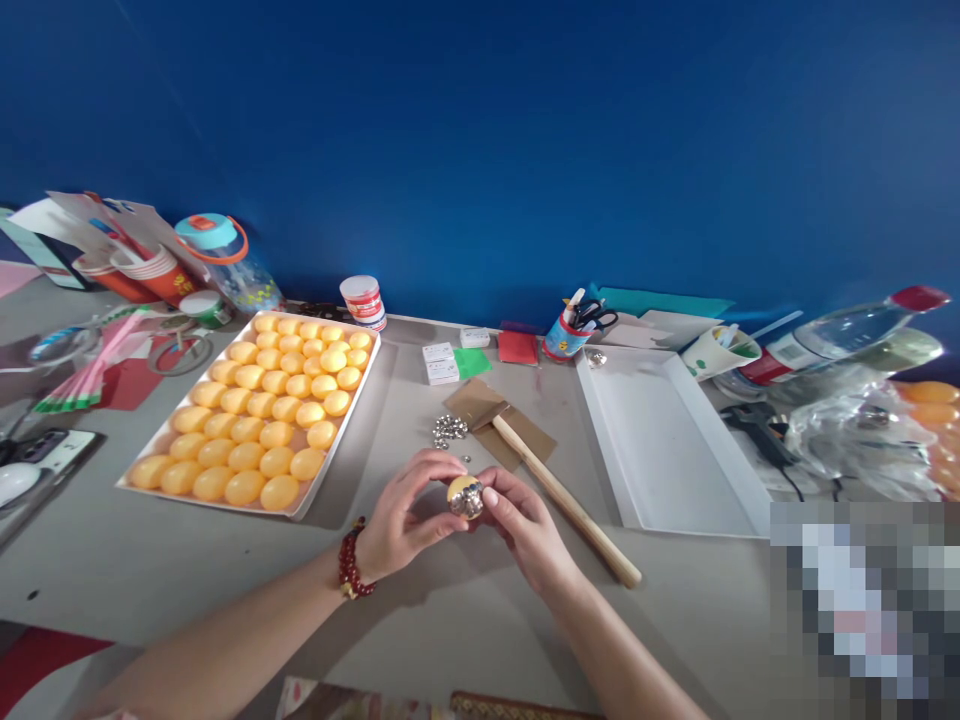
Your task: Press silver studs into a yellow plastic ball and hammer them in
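Note:
An orange ping-pong ball [464, 496], partly covered with shiny silver tacks, is held between both hands above the table. My left hand [401, 518] grips it from the left between thumb and fingers, a dark red bead bracelet on the wrist. On the other side, my right hand [526, 522] pinches the ball with its thumb on the silver part. Just beyond lies a small pile of silver tacks [450, 430], with one loose tack [466, 459] nearer the hands. To the right, a wooden-handled tool [566, 500] rests with its far end on brown paper [536, 430].
At left stands a tray of orange balls [300, 500]; at right, a shallow white tray [660, 440] with a tack-covered ball [597, 358] in its far corner. Small white boxes [441, 365], a pen cup with scissors [566, 335], a bottle [832, 335] and a glue gun [757, 430] stand around.

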`<action>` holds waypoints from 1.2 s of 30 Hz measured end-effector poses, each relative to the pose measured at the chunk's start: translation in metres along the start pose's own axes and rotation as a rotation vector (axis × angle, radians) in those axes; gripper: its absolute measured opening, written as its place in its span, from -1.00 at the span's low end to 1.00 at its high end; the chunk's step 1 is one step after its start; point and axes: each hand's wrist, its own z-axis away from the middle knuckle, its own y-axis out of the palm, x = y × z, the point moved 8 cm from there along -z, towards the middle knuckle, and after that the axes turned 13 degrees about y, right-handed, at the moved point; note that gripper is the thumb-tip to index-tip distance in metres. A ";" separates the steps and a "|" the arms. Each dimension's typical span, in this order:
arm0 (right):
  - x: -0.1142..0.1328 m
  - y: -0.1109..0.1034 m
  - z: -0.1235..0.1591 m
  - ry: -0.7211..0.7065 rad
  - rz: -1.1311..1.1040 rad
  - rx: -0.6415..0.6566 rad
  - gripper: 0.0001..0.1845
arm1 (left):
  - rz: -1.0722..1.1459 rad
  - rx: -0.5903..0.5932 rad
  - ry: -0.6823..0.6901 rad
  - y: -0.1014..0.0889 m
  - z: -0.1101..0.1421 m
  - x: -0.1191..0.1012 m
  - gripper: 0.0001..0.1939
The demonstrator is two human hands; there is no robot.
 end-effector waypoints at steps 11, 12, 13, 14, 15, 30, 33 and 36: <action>-0.008 0.006 -0.002 0.077 0.157 0.000 -0.50 | 0.022 0.079 0.139 0.005 -0.001 -0.004 -0.48; -0.007 0.006 -0.002 0.073 0.183 -0.003 -0.48 | 0.027 0.076 0.137 0.004 -0.001 -0.003 -0.49; -0.006 0.007 -0.001 0.068 0.199 0.001 -0.46 | 0.032 0.074 0.128 0.004 -0.001 -0.002 -0.50; -0.006 0.008 -0.001 0.064 0.208 0.014 -0.44 | 0.035 0.074 0.119 0.004 -0.001 -0.001 -0.51; -0.006 0.010 -0.001 0.063 0.211 0.032 -0.43 | 0.037 0.076 0.112 0.005 -0.001 0.000 -0.52; -0.018 0.016 0.000 0.179 -0.067 0.181 -0.57 | 0.108 0.141 0.108 0.011 -0.002 -0.002 -0.37; -0.019 0.015 -0.001 0.174 -0.114 0.179 -0.58 | 0.145 0.144 0.120 0.011 -0.002 -0.004 -0.49; -0.021 0.015 -0.002 0.162 -0.099 0.173 -0.54 | 0.172 0.135 0.086 0.010 -0.003 -0.003 -0.55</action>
